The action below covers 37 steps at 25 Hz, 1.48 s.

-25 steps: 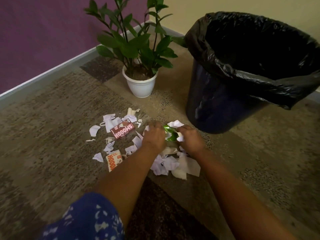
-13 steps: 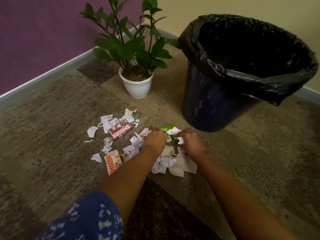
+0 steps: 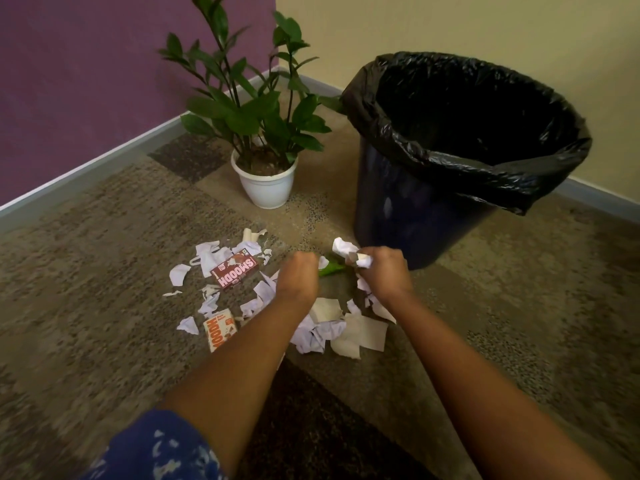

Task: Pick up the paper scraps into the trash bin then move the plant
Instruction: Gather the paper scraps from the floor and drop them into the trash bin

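Torn white paper scraps (image 3: 341, 332) lie scattered on the carpet, with a brown carton (image 3: 234, 274) and an orange carton (image 3: 219, 329) among them. My right hand (image 3: 381, 275) is closed around crumpled white scraps (image 3: 343, 247) just in front of the trash bin (image 3: 415, 216). My left hand (image 3: 297, 277) is fisted beside it; a green scrap (image 3: 330, 270) shows between the two hands, and I cannot tell which one holds it. The bin is dark blue with a black liner (image 3: 450, 161). The plant (image 3: 249, 109) in its white pot (image 3: 266, 187) stands left of the bin.
A purple wall (image 3: 86, 81) with a skirting board runs along the left, a cream wall (image 3: 450, 26) behind the bin. Patterned brown carpet (image 3: 86, 271) covers the floor. My blue patterned clothing (image 3: 156, 448) shows at the bottom edge.
Both hands have lifted slightly off the pile. The right hand has gathered more white scraps and moved right toward the bin. The view has tilted up.
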Motion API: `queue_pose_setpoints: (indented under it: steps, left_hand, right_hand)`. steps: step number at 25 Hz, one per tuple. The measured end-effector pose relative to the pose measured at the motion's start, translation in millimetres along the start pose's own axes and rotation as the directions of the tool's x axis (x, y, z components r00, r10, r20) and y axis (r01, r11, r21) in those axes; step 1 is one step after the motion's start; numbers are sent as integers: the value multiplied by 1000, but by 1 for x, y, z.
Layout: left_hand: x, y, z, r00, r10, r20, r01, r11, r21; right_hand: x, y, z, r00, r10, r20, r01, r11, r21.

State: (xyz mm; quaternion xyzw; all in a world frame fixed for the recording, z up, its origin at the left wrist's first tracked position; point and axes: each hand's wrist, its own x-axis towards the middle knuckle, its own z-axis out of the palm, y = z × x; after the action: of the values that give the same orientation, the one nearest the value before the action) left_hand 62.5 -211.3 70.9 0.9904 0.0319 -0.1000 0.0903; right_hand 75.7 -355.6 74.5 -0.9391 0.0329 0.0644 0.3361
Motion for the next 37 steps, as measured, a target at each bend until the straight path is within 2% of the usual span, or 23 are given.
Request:
queue_pose_setpoints:
  steps: [3,7,10,12,15,19,22,24,27,29,32,34,37]
  left_hand:
    - [-1,-1,-30,989,-126,-82,110,977,-180]
    - [-3,6,-76,945,-217,-243,106,910,-401]
    - [-8,16,-113,897,-258,-359,19,833,-552]
    - [-10,21,-139,848,-269,-456,-49,818,-573]
    - [-14,26,-179,759,-299,-578,-145,788,-598]
    - [-13,40,-220,685,-262,-680,-301,748,-591]
    - [-3,58,-237,701,-196,-686,-370,722,-584]
    - [7,69,-242,734,-191,-652,-375,687,-623]
    - [19,82,-244,777,-183,-602,-360,656,-664]
    - [24,91,-243,798,-153,-583,-351,669,-655]
    - [30,103,-237,822,-109,-559,-342,690,-638]
    - [36,111,-232,835,-72,-545,-334,721,-607]
    - [48,125,-222,867,-37,-497,-283,785,-552]
  right_hand:
    - [-3,-24,-20,998,-38,-47,40,998,46]
    - [-10,-59,-58,991,-70,-118,82,991,101]
    - [-15,-86,-85,986,-72,-153,98,980,170]
    - [-20,-105,-101,979,-102,-177,136,972,192]
    - [-26,-132,-129,966,-134,-219,201,925,323]
    - [-14,-151,-172,944,-80,-319,199,911,361]
    - [9,-149,-199,932,-15,-362,151,924,352]
    - [31,-138,-209,921,14,-389,92,963,253]
    - [54,-114,-211,907,105,-407,-74,993,91]
    - [61,-97,-208,921,181,-346,-183,983,29]
    - [60,-80,-205,969,211,-131,-230,961,-151]
    - [57,-76,-209,978,186,-94,-198,970,-139]
    - [55,-67,-219,951,153,-268,-157,988,4]
